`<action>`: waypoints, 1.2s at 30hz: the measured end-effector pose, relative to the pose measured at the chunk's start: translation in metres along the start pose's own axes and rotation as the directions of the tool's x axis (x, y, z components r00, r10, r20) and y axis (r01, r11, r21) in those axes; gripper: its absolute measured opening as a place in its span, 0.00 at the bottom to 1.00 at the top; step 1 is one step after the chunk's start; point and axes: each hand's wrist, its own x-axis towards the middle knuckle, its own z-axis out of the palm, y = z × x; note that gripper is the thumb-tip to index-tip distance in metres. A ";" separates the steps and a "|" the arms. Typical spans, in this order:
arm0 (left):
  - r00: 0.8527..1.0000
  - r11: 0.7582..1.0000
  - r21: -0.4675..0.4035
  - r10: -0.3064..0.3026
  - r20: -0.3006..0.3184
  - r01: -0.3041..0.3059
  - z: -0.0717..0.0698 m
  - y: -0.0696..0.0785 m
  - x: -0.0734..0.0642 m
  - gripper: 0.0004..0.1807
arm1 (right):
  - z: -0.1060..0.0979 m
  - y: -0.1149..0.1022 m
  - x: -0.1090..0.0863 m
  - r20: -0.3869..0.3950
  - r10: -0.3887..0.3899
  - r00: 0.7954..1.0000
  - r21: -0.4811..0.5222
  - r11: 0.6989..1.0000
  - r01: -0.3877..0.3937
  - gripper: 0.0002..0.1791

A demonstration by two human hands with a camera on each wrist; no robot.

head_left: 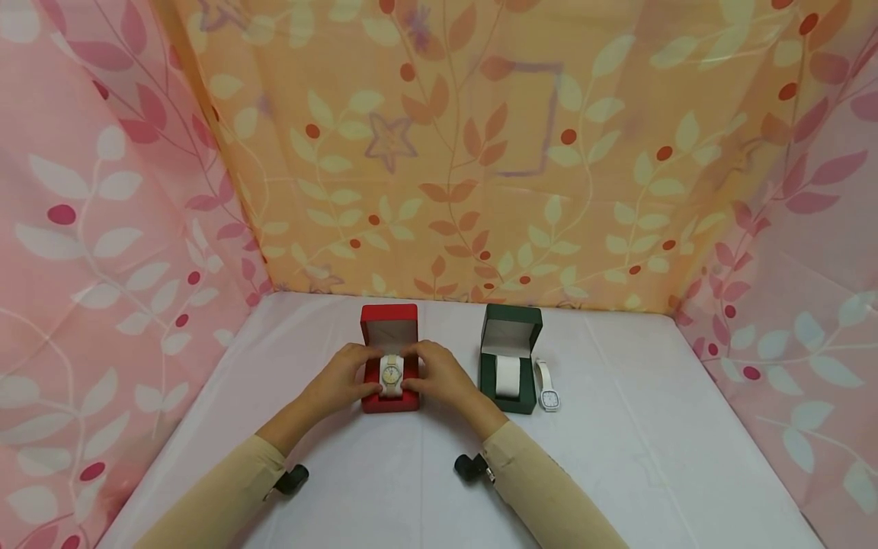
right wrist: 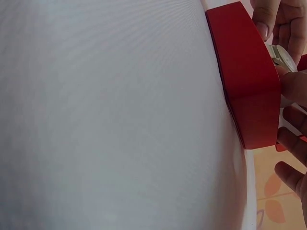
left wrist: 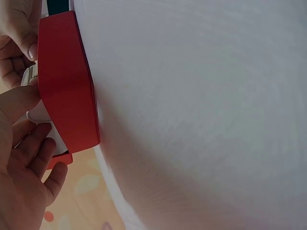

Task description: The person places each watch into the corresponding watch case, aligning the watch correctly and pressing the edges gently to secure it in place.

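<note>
A wristwatch with a pale strap and round dial sits on a white cushion in an open red watch box. My left hand holds the cushion's left side between thumb and fingers. From the right side my right hand grips it the same way. Both wrist views show the thumbs at the near rim of the red box, the other fingers reaching farther back. The box walls and fingers partly hide the watch there.
Right of the hands stands an open green watch box holding a bare white cushion. Beside it lies a white-strapped watch with a squarish face. A white cloth covers the table, and patterned curtains enclose three sides.
</note>
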 end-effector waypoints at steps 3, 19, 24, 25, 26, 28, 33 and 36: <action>1.000 1.000 -0.002 -0.002 0.009 0.002 0.000 0.000 0.001 0.30 | 0.000 0.001 0.001 -0.004 -0.011 1.000 -0.018 1.000 0.011 0.28; 1.000 0.999 0.038 0.000 0.000 0.000 -0.001 0.003 0.002 0.30 | 0.002 0.004 0.002 0.029 -0.001 1.000 -0.045 0.999 0.003 0.30; 1.000 1.000 0.025 -0.018 0.006 0.017 0.000 0.002 0.001 0.29 | 0.002 0.003 0.001 0.046 0.012 0.999 -0.036 0.999 -0.010 0.31; 1.000 1.000 0.021 -0.020 0.010 0.019 0.000 0.002 0.001 0.29 | 0.002 0.003 0.001 0.048 0.013 0.999 -0.033 0.999 -0.012 0.31; 1.000 1.000 0.021 -0.021 0.014 0.021 0.000 0.002 0.000 0.29 | 0.002 0.003 0.001 0.049 0.012 0.999 -0.031 0.999 -0.011 0.31; 1.000 1.000 0.020 -0.022 0.021 0.022 0.001 0.001 0.000 0.30 | 0.002 0.003 0.001 0.045 0.004 0.999 -0.027 1.000 -0.002 0.30; 0.999 1.000 0.016 -0.024 0.029 0.024 0.001 -0.001 0.000 0.31 | 0.002 0.002 0.001 0.034 -0.017 0.999 -0.032 0.999 0.018 0.30; 0.999 1.000 0.014 -0.029 0.035 0.028 0.001 -0.001 0.001 0.31 | 0.001 0.001 0.002 0.039 -0.009 0.999 -0.036 0.999 0.011 0.30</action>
